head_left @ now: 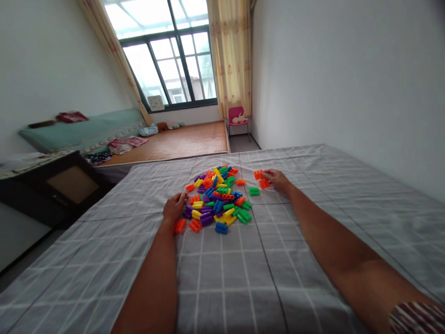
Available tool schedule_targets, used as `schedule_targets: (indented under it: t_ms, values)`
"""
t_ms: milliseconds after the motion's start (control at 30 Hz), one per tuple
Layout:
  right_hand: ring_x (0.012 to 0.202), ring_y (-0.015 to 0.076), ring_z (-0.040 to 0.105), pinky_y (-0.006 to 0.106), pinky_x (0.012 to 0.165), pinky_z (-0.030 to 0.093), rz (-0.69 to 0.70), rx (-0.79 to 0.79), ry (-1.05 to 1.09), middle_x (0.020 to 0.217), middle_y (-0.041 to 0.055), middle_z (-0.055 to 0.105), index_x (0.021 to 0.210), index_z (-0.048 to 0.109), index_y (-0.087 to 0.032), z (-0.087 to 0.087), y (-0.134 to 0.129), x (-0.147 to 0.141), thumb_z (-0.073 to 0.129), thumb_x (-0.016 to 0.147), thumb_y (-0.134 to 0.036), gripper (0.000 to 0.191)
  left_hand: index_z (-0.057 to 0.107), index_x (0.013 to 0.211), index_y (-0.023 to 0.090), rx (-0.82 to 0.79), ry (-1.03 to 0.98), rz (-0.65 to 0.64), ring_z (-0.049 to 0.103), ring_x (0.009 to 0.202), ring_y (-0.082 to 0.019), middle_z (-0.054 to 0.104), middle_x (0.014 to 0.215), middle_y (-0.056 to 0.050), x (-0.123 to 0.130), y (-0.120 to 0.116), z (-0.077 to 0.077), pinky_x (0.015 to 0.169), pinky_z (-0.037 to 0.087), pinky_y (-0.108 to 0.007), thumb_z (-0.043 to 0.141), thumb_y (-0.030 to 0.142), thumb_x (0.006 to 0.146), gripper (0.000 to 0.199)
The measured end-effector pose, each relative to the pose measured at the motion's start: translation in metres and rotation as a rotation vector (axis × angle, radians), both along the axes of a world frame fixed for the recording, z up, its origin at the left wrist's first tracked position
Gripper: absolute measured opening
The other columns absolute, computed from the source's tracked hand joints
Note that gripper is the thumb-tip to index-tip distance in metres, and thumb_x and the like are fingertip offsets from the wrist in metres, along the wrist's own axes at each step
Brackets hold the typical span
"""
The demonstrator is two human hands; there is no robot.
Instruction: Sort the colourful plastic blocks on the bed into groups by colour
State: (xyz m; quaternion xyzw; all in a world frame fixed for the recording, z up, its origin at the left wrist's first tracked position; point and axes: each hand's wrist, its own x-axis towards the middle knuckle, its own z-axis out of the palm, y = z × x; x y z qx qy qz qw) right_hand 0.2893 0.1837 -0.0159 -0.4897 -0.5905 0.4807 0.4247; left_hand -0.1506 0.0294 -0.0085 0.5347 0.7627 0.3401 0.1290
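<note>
A heap of plastic blocks in orange, yellow, green, blue and purple (206,218) lies on the grey checked sheet (222,278). At the heap's left edge is my left hand (175,206), its fingers drawn together beside orange and purple pieces; whether something is between the fingertips is too small to tell. To the right of the heap, my right hand (276,180) pinches orange blocks (264,183). A green block (254,191) lies between that hand and the heap, with a single orange block (240,182) close by.
Beyond the sheet stands a low bed (194,137) with clothes and soft toys on it. A dark cabinet (59,190) is at the left, a pink chair (238,118) by the curtain, and a white wall along the right.
</note>
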Motion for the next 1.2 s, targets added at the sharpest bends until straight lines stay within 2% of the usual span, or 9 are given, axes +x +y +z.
schedule_targets:
  t_ms: [267,467,567,667,767,833,967,1100,1200]
  values:
    - [0.060,0.0113,0.061,0.021,0.055,0.046,-0.273,0.086,-0.252,0.090,0.0084,0.073,0.099,0.061,-0.016,-0.004,0.005,0.010,0.055,0.087,-0.038,0.026,0.070,0.096,0.021,0.027,-0.042,-0.001,0.070,0.083,-0.019,0.075,0.099,-0.004,0.003,-0.002,0.005,0.071,0.050,-0.026,0.043,0.047,0.085,0.039]
    - [0.083,0.0198,0.065,0.026,0.070,0.044,-0.372,0.333,-0.678,0.089,0.0098,0.072,0.078,0.066,-0.019,0.009,0.001,0.016,0.044,0.093,-0.040,0.034,0.072,0.093,0.023,0.042,-0.038,-0.001,0.070,0.082,-0.019,0.076,0.097,-0.003,0.004,-0.002,0.005,0.071,0.050,-0.026,0.044,0.047,0.084,0.038]
    - [0.074,0.0177,0.064,0.026,0.068,0.043,-0.241,0.313,-0.630,0.079,0.0064,0.072,0.075,0.068,-0.019,0.018,-0.004,0.015,0.036,0.095,-0.049,0.048,0.071,0.094,0.022,0.045,-0.044,-0.002,0.070,0.081,-0.019,0.076,0.097,-0.003,0.003,-0.003,0.005,0.072,0.051,-0.026,0.044,0.047,0.084,0.038]
    - [0.070,0.0168,0.063,0.025,0.065,0.044,0.052,0.284,-0.589,0.076,0.0035,0.071,0.076,0.070,-0.020,0.021,-0.007,0.018,0.055,0.083,-0.058,0.042,0.071,0.095,0.022,0.038,-0.046,-0.010,0.070,0.080,-0.019,0.075,0.098,-0.004,0.004,-0.004,0.006,0.072,0.051,-0.026,0.044,0.046,0.084,0.038]
    - [0.074,0.0177,0.063,0.025,0.066,0.046,0.266,0.276,-0.520,0.081,0.0031,0.073,0.084,0.073,-0.019,0.021,-0.005,0.028,0.070,0.069,-0.054,0.038,0.071,0.094,0.022,0.026,-0.025,-0.002,0.070,0.080,-0.019,0.076,0.094,-0.004,0.004,-0.004,0.006,0.070,0.050,-0.027,0.044,0.047,0.085,0.038]
    - [0.075,0.0175,0.063,0.025,0.067,0.046,0.198,0.281,-0.492,0.079,0.0032,0.072,0.088,0.073,-0.018,0.020,-0.002,0.039,0.064,0.076,-0.049,0.035,0.071,0.094,0.022,0.023,-0.018,0.005,0.070,0.081,-0.020,0.076,0.094,-0.003,0.002,-0.004,0.005,0.070,0.051,-0.027,0.044,0.047,0.085,0.038]
    - [0.072,0.0178,0.062,0.027,0.066,0.045,-0.083,0.285,-0.624,0.078,0.0055,0.072,0.089,0.074,-0.016,0.020,0.002,0.059,0.047,0.089,-0.043,0.038,0.070,0.098,0.022,0.027,-0.020,-0.021,0.069,0.083,-0.019,0.075,0.100,-0.004,-0.002,-0.001,0.002,0.074,0.051,-0.027,0.043,0.047,0.085,0.039]
    - [0.096,0.0228,0.062,0.033,0.084,0.045,-0.248,0.454,-0.818,0.108,0.0110,0.072,0.109,0.071,-0.018,0.017,-0.004,0.055,0.045,0.093,-0.036,0.036,0.070,0.099,0.021,0.025,-0.009,-0.020,0.069,0.084,-0.020,0.075,0.098,-0.004,-0.004,0.000,-0.002,0.075,0.051,-0.028,0.042,0.049,0.086,0.042]
    - [0.115,0.0295,0.054,0.043,0.092,0.042,-0.223,0.565,-0.992,0.124,0.0117,0.066,0.125,0.063,-0.022,0.011,-0.013,0.037,0.053,0.091,-0.040,0.040,0.071,0.100,0.020,0.042,-0.029,-0.026,0.069,0.083,-0.020,0.075,0.097,-0.005,-0.006,0.001,-0.005,0.073,0.051,-0.027,0.042,0.050,0.085,0.044]
